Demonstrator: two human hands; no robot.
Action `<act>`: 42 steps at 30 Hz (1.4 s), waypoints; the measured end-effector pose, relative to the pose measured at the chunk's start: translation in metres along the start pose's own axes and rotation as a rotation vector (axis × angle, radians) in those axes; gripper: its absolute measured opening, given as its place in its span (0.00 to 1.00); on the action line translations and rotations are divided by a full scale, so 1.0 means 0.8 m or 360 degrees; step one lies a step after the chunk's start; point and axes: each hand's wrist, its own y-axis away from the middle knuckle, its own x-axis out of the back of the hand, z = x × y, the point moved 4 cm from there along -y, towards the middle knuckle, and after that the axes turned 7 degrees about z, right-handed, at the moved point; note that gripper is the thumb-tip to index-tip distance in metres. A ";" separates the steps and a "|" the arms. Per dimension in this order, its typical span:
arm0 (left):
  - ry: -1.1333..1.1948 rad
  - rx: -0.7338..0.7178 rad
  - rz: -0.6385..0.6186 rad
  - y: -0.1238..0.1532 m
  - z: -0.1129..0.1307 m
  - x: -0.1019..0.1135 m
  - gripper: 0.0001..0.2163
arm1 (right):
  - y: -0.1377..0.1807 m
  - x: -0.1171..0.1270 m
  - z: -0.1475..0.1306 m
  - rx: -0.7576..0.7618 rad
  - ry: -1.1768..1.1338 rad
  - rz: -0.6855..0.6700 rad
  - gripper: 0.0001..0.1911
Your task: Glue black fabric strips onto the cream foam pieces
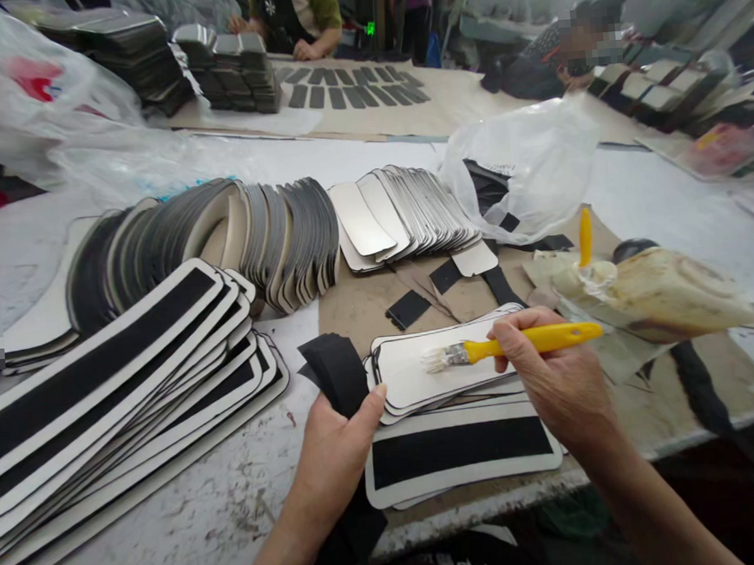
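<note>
Workshop counter (172,499), pale and smeared with dried glue, crowded with cut parts. Right hand (554,373) closed around the yellow handle of a small brush (518,344), bristles resting on the blank white face of the top panel (432,367) in a short stack near the counter's front edge. Left hand (334,447) grips a black fabric strip (340,374), thumb pressed against the left end of that same stack. Just below the stack lies a finished panel (459,454) with a black band down its middle. To the right of the brush, a glue pot (671,294) crusted in yellowish drips, a second yellow handle (585,236) standing in it. Loose black strips (409,308) lie on brown paper just behind the stack. Left side: a large fanned pile of banded panels (117,381). Behind, rows of grey-white blanks (261,231) on edge, and a clear plastic bag (524,166). Farther back, other people (296,10) sit at the counter's far end, beside dark stacks.
</note>
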 end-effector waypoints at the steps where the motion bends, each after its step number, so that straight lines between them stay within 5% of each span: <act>1: 0.0000 0.0013 -0.0003 0.000 -0.001 0.000 0.12 | -0.002 0.009 0.000 0.0080 0.0092 0.0065 0.13; 7: -0.0078 0.0022 0.0037 -0.002 -0.004 0.001 0.14 | -0.012 0.054 0.016 0.0398 0.0477 0.0283 0.11; 16: -0.0159 0.0114 0.0104 -0.003 -0.010 0.003 0.16 | -0.012 0.085 0.006 0.0867 0.0686 0.0292 0.05; 24: -0.0211 0.0142 0.0093 0.000 -0.011 0.005 0.13 | 0.016 0.072 -0.008 0.1200 0.0984 0.0077 0.03; 30: -0.0170 0.0174 0.0145 0.000 -0.013 0.003 0.16 | 0.036 0.045 -0.018 0.1023 0.0447 -0.0187 0.06; 34: -0.0097 0.0121 0.0144 0.001 -0.009 0.001 0.17 | 0.035 0.047 -0.017 0.0957 0.0403 -0.0025 0.07; 37: -0.0063 0.0068 0.0146 0.003 -0.006 0.001 0.15 | 0.041 0.032 -0.020 0.0922 0.0335 -0.0108 0.07; 42: -0.0071 0.0077 0.0116 0.006 -0.008 0.000 0.12 | 0.050 0.001 -0.031 0.0369 -0.0287 -0.0136 0.06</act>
